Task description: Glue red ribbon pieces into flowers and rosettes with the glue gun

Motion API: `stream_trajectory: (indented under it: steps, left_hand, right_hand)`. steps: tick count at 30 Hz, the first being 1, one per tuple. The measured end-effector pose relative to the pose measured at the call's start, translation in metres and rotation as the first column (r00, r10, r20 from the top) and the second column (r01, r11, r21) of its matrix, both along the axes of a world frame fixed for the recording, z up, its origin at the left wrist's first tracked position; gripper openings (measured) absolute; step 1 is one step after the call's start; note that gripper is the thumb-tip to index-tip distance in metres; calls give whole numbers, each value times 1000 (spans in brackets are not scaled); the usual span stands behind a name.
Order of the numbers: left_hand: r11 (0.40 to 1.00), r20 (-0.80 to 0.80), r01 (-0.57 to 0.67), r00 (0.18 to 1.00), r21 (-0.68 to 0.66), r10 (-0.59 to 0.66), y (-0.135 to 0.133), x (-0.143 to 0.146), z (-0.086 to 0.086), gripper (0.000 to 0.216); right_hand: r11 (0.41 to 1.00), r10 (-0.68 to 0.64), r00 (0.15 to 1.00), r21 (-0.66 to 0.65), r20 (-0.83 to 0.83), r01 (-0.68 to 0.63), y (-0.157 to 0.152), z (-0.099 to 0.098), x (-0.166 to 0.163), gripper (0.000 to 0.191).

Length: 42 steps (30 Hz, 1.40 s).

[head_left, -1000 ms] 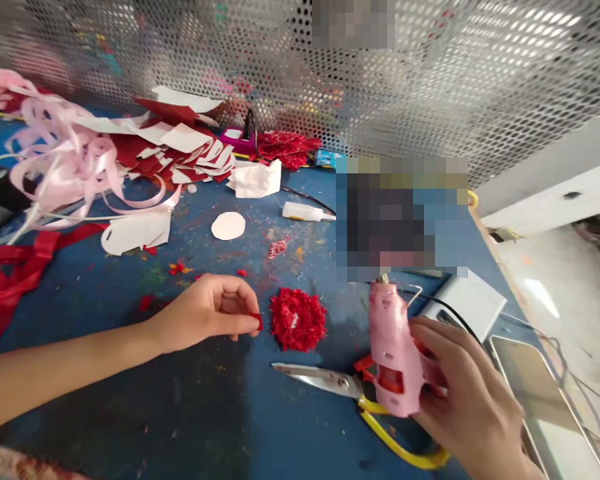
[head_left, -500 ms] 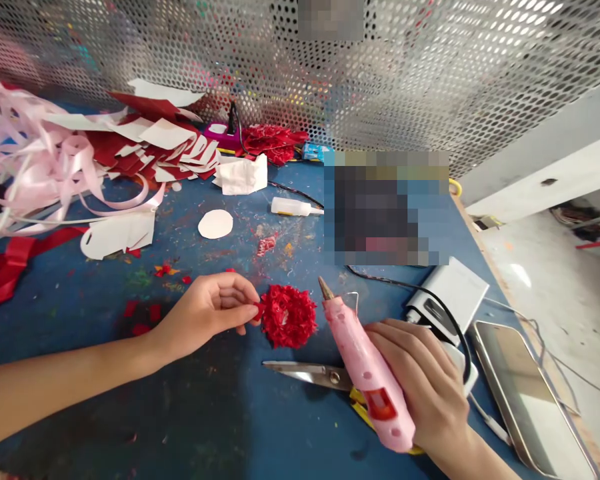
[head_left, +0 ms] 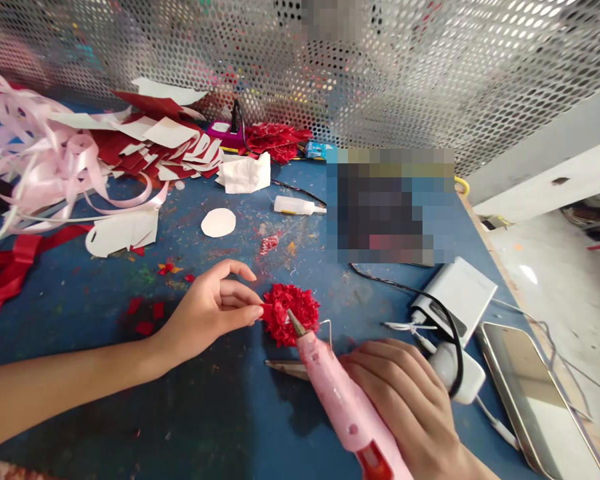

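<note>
A red ribbon flower [head_left: 293,305] lies on the blue table [head_left: 205,413]. My left hand [head_left: 213,310] pinches a small red ribbon piece [head_left: 267,311] against the flower's left edge, other fingers spread. My right hand [head_left: 405,403] grips a pink glue gun [head_left: 340,400]; its metal nozzle touches the flower's lower middle. Scissors [head_left: 285,367] lie under the gun, mostly hidden.
Pink ribbon [head_left: 45,167] and red and white paper scraps [head_left: 155,140] pile at the back left. A white disc [head_left: 219,222], a glue bottle [head_left: 297,206], a white power bank [head_left: 455,293] with a black cable, and a tablet [head_left: 535,407] lie around. A perforated metal screen [head_left: 380,73] stands behind.
My right hand swung the glue gun from upright over the scissors down to the flower. My left hand brought the red piece up to the flower's edge.
</note>
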<state>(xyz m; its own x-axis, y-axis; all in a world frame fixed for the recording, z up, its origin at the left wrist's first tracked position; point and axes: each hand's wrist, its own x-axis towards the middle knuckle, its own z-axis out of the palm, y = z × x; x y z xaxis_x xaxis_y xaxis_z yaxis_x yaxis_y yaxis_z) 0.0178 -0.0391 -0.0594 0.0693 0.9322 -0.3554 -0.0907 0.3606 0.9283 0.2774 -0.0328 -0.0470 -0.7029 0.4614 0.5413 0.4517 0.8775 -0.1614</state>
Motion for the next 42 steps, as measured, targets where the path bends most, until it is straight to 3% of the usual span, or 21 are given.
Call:
stream_trajectory:
  steps: [11, 32, 35, 39, 42]
  left_hand:
    - [999, -13, 6, 1000, 34, -5, -2, 4, -1, 42]
    - [998, 19, -18, 1000, 55, 17, -3, 7, 3, 41]
    - [998, 34, -45, 998, 50, 44, -3, 7, 4, 41]
    - [998, 94, -41, 995, 44, 37, -4, 4, 4, 42]
    - [999, 146, -9, 989, 44, 3, -5, 3, 5, 42]
  right_hand:
    - [1000, 17, 995, 6, 100, -18, -3, 3, -10, 24]
    - [1000, 17, 992, -25, 128, -14, -4, 1, -14, 25]
    - [1000, 6, 990, 25, 142, -9, -3, 1, -11, 22]
    - [984, -127, 965, 151, 230, 94, 9, 3, 3, 17]
    - [959, -283, 898, 130, 336, 254, 22, 8, 15, 23]
